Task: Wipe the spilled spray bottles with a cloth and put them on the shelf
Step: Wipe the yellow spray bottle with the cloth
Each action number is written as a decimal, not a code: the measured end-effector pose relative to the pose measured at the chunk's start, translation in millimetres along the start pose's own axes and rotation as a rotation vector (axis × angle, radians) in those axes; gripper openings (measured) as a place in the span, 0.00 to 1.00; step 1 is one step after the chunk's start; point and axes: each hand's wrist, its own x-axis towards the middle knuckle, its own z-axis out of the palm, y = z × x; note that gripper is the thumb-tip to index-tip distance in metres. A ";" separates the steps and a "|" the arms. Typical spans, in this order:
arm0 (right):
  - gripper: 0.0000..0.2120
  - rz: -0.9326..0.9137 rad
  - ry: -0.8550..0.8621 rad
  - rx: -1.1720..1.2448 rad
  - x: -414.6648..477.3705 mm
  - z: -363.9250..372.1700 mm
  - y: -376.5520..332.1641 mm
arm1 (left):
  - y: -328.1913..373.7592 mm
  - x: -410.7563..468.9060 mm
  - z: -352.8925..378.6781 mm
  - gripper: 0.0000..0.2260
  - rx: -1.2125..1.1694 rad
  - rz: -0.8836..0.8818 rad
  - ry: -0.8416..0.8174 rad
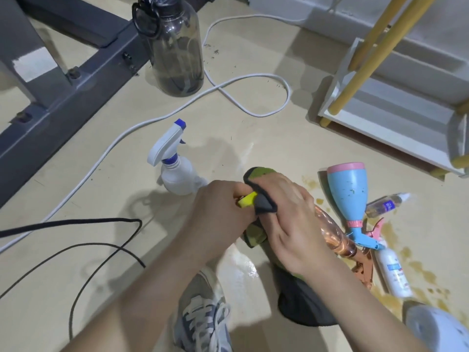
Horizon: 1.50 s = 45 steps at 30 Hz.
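Observation:
My left hand grips a spray bottle's yellow trigger head; the bottle's body is hidden under the cloth. My right hand holds a green and dark grey cloth wrapped around that bottle. A white spray bottle with a blue nozzle stands upright on the floor to the left. On the right lie a blue and pink spray bottle, a rose-gold one, a small white bottle and a small clear bottle, among brown spill stains. The white shelf stands at the right.
A large dark water bottle stands at the back. A white cable and black cables cross the floor. A grey metal frame fills the left. My shoe is below my hands. Yellow poles lean over the shelf.

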 end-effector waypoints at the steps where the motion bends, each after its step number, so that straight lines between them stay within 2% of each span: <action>1: 0.19 0.027 -0.037 -0.031 8.7 -2.1 5.1 | -0.3 1.9 -1.5 0.14 -0.007 0.007 -0.020; 3: 0.19 0.119 -0.101 0.022 20.8 -6.4 12.7 | 2.9 3.2 -3.4 0.09 0.049 0.051 -0.048; 5: 0.15 0.248 -0.086 0.204 26.0 -7.4 16.9 | 2.7 6.2 -1.9 0.06 0.104 0.113 -0.033; 9: 0.14 0.612 0.052 0.452 37.5 -3.9 12.1 | 2.0 6.3 1.6 0.13 0.132 0.142 0.041; 11: 0.15 0.847 0.095 0.768 38.4 -11.5 4.5 | 2.2 3.8 3.2 0.14 0.130 0.129 0.067; 12: 0.16 0.892 0.087 0.890 33.1 -16.2 -1.0 | 1.9 2.0 4.3 0.14 0.135 0.127 0.073; 13: 0.14 0.857 0.063 0.935 28.6 -18.7 -7.3 | 1.6 0.9 5.3 0.13 0.139 0.134 0.076; 16: 0.10 0.598 0.008 0.667 15.2 -8.9 -21.7 | -1.9 -1.7 4.8 0.06 0.100 0.111 0.077; 19: 0.11 0.594 0.118 0.447 28.2 1.6 -15.7 | -0.7 -6.4 5.8 0.04 0.060 0.098 0.054; 21: 0.12 0.656 0.198 0.342 41.2 5.3 -7.6 | 3.1 -6.5 9.1 0.06 0.088 0.123 0.080; 24: 0.14 0.781 0.344 0.526 44.7 2.0 -8.7 | 4.9 -5.8 12.2 0.09 0.060 0.119 0.108; 27: 0.07 0.649 0.198 0.622 18.4 -5.6 -26.7 | 2.6 -4.4 11.3 0.13 -0.097 0.131 0.045; 30: 0.13 0.492 0.030 0.622 -15.8 -2.9 -46.4 | 1.5 -3.5 14.1 0.11 -0.145 0.137 0.036; 34: 0.21 0.513 0.015 0.664 -28.5 -5.3 -47.8 | 0.9 -10.7 19.1 0.11 -0.230 0.150 0.010; 39: 0.24 0.622 0.093 0.795 -3.5 -0.5 -39.0 | 0.2 -14.3 28.9 0.11 -0.245 0.147 0.098; 42: 0.18 0.523 0.105 0.742 -3.4 -1.7 -39.5 | -1.8 -13.4 31.4 0.09 -0.294 0.115 0.179; 45: 0.17 0.480 0.181 0.596 -15.9 -11.7 -40.4 | 0.9 -15.4 34.0 0.07 -0.337 0.089 0.161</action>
